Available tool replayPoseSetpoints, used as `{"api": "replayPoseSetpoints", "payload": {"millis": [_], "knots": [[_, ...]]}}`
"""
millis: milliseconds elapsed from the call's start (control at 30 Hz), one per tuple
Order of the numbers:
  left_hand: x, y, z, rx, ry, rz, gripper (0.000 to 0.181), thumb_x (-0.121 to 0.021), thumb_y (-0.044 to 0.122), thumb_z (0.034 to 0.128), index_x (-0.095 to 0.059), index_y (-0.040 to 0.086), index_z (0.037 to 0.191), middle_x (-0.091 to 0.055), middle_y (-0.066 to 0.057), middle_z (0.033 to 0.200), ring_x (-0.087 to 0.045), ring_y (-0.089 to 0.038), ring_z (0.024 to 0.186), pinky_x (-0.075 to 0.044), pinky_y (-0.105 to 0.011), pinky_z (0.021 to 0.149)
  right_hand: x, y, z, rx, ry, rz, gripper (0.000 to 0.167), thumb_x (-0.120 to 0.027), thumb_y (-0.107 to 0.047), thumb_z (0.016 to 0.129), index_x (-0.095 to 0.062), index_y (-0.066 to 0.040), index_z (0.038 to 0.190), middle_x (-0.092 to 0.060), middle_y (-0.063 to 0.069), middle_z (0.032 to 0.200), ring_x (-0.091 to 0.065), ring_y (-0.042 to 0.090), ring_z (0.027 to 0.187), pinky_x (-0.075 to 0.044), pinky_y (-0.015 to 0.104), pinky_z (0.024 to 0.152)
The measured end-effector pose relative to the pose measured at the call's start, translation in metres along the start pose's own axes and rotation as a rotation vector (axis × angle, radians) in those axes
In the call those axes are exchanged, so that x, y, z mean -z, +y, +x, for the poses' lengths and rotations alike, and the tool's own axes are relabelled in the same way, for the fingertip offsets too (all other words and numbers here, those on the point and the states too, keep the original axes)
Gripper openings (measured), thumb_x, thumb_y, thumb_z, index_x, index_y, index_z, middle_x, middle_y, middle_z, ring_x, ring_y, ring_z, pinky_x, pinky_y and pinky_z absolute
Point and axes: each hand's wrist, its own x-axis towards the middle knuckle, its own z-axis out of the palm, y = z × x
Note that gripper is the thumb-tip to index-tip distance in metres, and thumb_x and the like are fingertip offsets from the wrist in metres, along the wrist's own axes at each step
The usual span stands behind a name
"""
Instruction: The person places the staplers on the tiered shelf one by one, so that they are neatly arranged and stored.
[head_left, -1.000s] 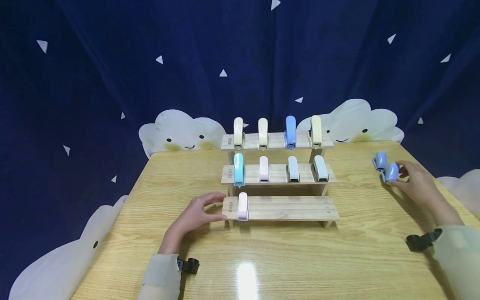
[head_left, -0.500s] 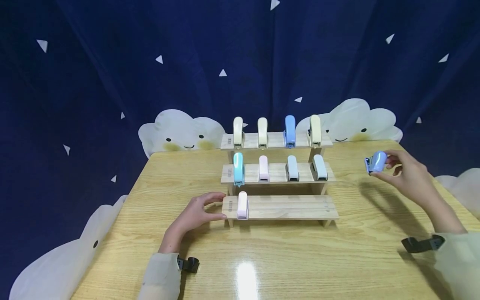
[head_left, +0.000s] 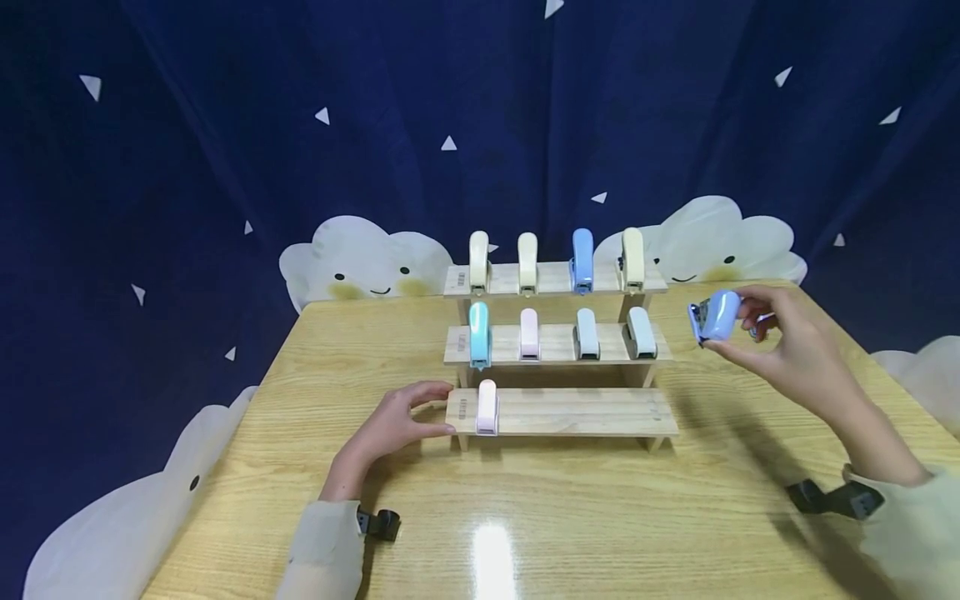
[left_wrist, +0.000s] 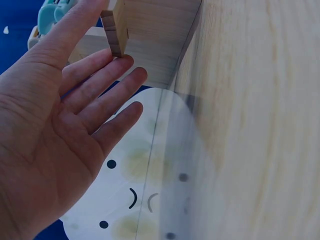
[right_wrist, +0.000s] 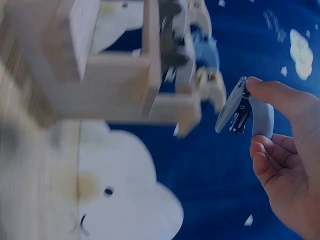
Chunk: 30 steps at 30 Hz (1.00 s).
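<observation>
My right hand [head_left: 795, 342] holds a small periwinkle-blue stapler [head_left: 722, 315] in the air, right of a three-tier wooden rack [head_left: 585, 413]. Thumb and fingers pinch its body, and its base swings apart from the top in the right wrist view. Behind those fingers a bit of another blue stapler [head_left: 756, 330] shows on the table, mostly hidden. My left hand [head_left: 401, 421] is at the rack's lowest board, thumb against the front corner and forefinger at the back corner. A pale pink stapler [head_left: 487, 408] stands on that board near its left end.
On the middle tier stand a turquoise stapler [head_left: 480, 335], a pink stapler [head_left: 529, 335] and two pale grey-blue ones. Cream staplers [head_left: 478, 262] and a blue stapler [head_left: 582, 260] fill the top tier. A dark blue curtain [head_left: 390, 100] with cloud shapes hangs behind the wooden table [head_left: 360, 350].
My right hand has lifted the blue stapler off the table and carried it left toward the rack. The left hand stays at the rack's end.
</observation>
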Motion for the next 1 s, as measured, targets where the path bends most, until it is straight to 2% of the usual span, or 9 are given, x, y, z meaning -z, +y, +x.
{"api": "replayPoseSetpoints", "payload": {"millis": [167,300,367,500,567,633,733,833,1000], "knots": [[0.000,-0.001,0.001,-0.001,0.002,0.004,0.069,-0.082,0.035,0.0772,-0.056,0.013,0.137,-0.060,-0.005,0.138,-0.057,-0.027,0.129,-0.041,-0.049,0.115,-0.008,-0.027,0.002,0.084,-0.019,0.021,0.075,-0.092,-0.003,0.056,-0.055,0.007,0.120,-0.057,0.004,0.089,-0.044,-0.011,0.082,-0.038,0.003,0.066],[0.000,-0.001,0.001,0.005,-0.002,-0.005,0.069,-0.082,0.036,0.0771,-0.056,0.015,0.137,-0.060,-0.005,0.139,-0.056,-0.027,0.130,-0.040,-0.049,0.115,-0.021,-0.044,0.002,0.136,-0.064,0.044,0.070,-0.091,-0.008,0.060,-0.056,0.006,0.120,-0.059,0.006,0.089,-0.045,-0.006,0.081,-0.039,0.006,0.064],[0.000,-0.001,0.000,0.008,-0.001,-0.009,0.068,-0.082,0.036,0.0770,-0.056,0.016,0.137,-0.060,-0.004,0.139,-0.056,-0.026,0.130,-0.040,-0.049,0.115,-0.029,-0.052,0.001,0.170,-0.091,0.053,0.067,-0.089,-0.021,0.069,-0.056,0.005,0.121,-0.059,0.005,0.089,-0.045,-0.003,0.080,-0.040,0.007,0.063],[0.000,0.000,0.000,0.013,0.000,-0.012,0.068,-0.082,0.036,0.0771,-0.056,0.017,0.137,-0.060,-0.004,0.138,-0.056,-0.026,0.130,-0.040,-0.049,0.115,-0.048,-0.066,-0.002,0.231,-0.123,0.085,0.069,-0.067,-0.054,0.085,-0.054,0.004,0.120,-0.058,0.004,0.087,-0.044,-0.001,0.077,-0.039,0.009,0.060],[0.000,0.000,0.000,0.015,-0.001,-0.013,0.068,-0.082,0.035,0.0772,-0.056,0.017,0.137,-0.060,-0.004,0.138,-0.056,-0.026,0.130,-0.040,-0.048,0.115,-0.056,-0.072,-0.003,0.250,-0.137,0.105,0.070,-0.056,-0.060,0.088,-0.054,0.003,0.119,-0.057,0.003,0.086,-0.044,0.000,0.075,-0.039,0.008,0.060],[0.000,0.000,0.000,0.016,-0.003,-0.014,0.068,-0.082,0.035,0.0773,-0.056,0.017,0.137,-0.060,-0.004,0.139,-0.056,-0.026,0.130,-0.040,-0.049,0.115,-0.063,-0.077,-0.005,0.252,-0.158,0.125,0.067,-0.064,-0.055,0.086,-0.055,0.003,0.119,-0.057,0.003,0.087,-0.046,0.002,0.075,-0.040,0.008,0.061],[0.000,0.001,0.000,0.017,-0.007,-0.016,0.069,-0.082,0.036,0.0776,-0.055,0.016,0.138,-0.060,-0.005,0.139,-0.055,-0.027,0.131,-0.040,-0.049,0.116,-0.072,-0.085,-0.009,0.230,-0.215,0.114,0.063,-0.083,-0.034,0.078,-0.054,0.001,0.121,-0.059,0.002,0.093,-0.052,0.006,0.079,-0.047,0.012,0.065],[0.000,0.001,0.000,0.017,-0.008,-0.014,0.069,-0.082,0.036,0.0778,-0.055,0.015,0.138,-0.060,-0.005,0.139,-0.055,-0.027,0.131,-0.039,-0.050,0.116,-0.082,-0.091,-0.014,0.195,-0.276,0.087,0.065,-0.088,-0.014,0.069,-0.053,0.002,0.122,-0.061,0.005,0.100,-0.060,0.012,0.086,-0.056,0.022,0.070],[0.000,0.000,0.000,0.014,-0.003,-0.009,0.069,-0.082,0.036,0.0777,-0.055,0.014,0.138,-0.060,-0.005,0.139,-0.055,-0.027,0.131,-0.039,-0.049,0.116,-0.095,-0.098,-0.022,0.112,-0.368,0.042,0.061,-0.085,-0.018,0.075,-0.053,0.002,0.123,-0.061,0.008,0.102,-0.061,0.019,0.090,-0.058,0.032,0.074]]}}
